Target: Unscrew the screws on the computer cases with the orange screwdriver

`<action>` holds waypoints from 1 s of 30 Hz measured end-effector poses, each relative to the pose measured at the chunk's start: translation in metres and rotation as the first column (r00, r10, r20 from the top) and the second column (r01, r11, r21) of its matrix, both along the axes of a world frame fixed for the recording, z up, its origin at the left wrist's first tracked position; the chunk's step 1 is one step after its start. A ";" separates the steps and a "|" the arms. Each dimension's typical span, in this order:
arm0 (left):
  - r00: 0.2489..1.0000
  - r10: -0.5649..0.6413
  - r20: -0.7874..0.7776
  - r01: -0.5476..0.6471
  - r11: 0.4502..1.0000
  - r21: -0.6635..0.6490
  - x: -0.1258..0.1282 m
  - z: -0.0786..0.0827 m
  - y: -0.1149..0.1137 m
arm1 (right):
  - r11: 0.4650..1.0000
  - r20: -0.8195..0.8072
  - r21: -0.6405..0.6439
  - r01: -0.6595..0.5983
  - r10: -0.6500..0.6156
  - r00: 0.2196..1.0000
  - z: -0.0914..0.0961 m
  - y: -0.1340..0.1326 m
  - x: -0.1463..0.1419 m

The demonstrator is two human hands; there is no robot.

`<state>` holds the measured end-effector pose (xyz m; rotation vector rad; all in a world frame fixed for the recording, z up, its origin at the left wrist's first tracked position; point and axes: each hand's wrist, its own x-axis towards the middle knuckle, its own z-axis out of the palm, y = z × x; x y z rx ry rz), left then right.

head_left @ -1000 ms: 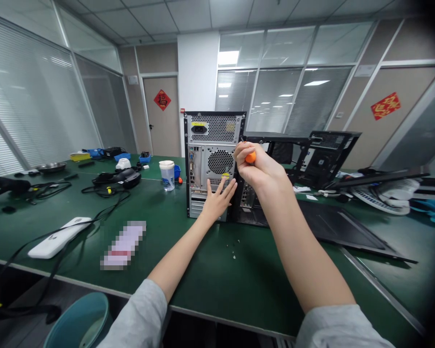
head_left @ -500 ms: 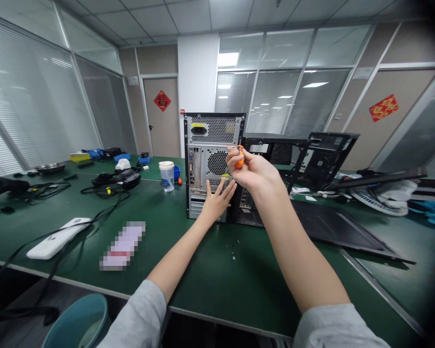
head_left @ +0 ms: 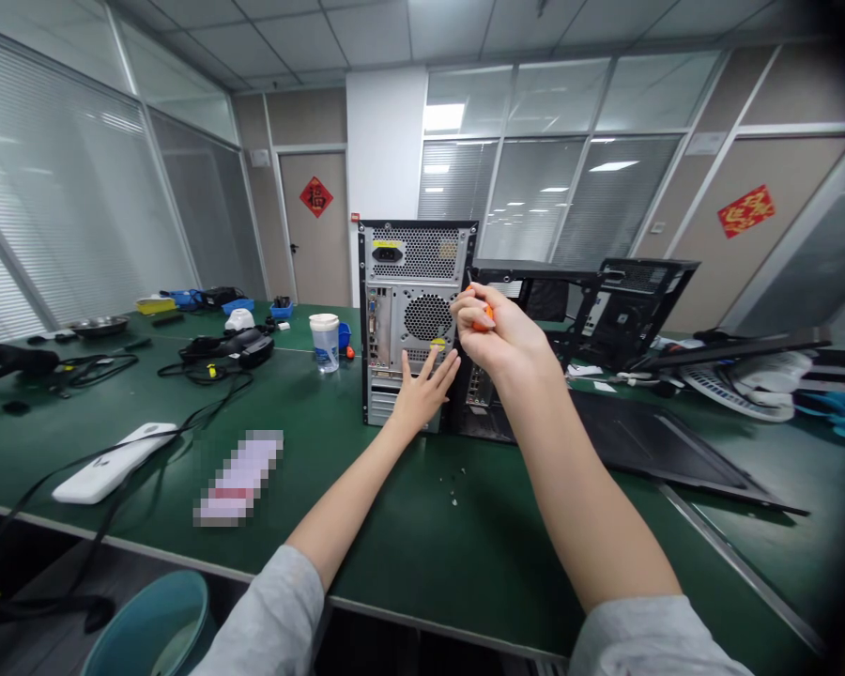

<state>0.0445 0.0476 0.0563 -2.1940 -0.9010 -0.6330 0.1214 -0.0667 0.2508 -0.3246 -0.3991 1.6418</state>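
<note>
A computer case (head_left: 412,253) stands upright on the green table, its rear panel with fan grille and ports facing me. My left hand (head_left: 424,387) rests on the lower part of that panel, fingers spread. In my right hand (head_left: 491,329) is an orange-handled screwdriver (head_left: 486,320), mostly covered by my fingers. Its thin shaft points up near the case's right edge; whether the tip touches the case I cannot tell. Several small screws (head_left: 454,501) lie on the table in front of the case.
An open black case frame (head_left: 535,274) and a flat black panel (head_left: 676,451) are to the right. Left of the case stand a plastic cup (head_left: 325,343), a headset with cables (head_left: 246,347), a white device (head_left: 113,462) and a blurred-out phone-like item (head_left: 240,479). A teal bin (head_left: 147,629) sits below the front edge.
My right hand has shifted slightly right and turned, so the screwdriver's shaft now shows and its handle lies deeper in the fingers. The left hand stays put.
</note>
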 end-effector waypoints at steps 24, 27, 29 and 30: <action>1.000 0.008 0.013 -0.008 1.000 0.018 0.001 -0.001 0.000 | 0.997 -0.074 0.017 -0.075 0.076 0.994 0.003 -0.001 0.003; 1.000 0.007 0.009 -0.007 1.000 0.012 0.000 -0.001 0.000 | 0.997 -0.084 0.010 -0.071 0.071 0.994 0.002 0.001 0.003; 1.000 0.006 0.009 -0.006 1.000 0.007 0.000 0.000 -0.001 | 0.997 -0.073 0.015 -0.070 0.071 0.995 0.001 0.002 0.004; 1.000 0.006 0.009 -0.006 1.000 0.004 0.000 0.000 -0.001 | 0.997 -0.064 0.020 -0.072 0.073 0.995 0.001 0.003 0.005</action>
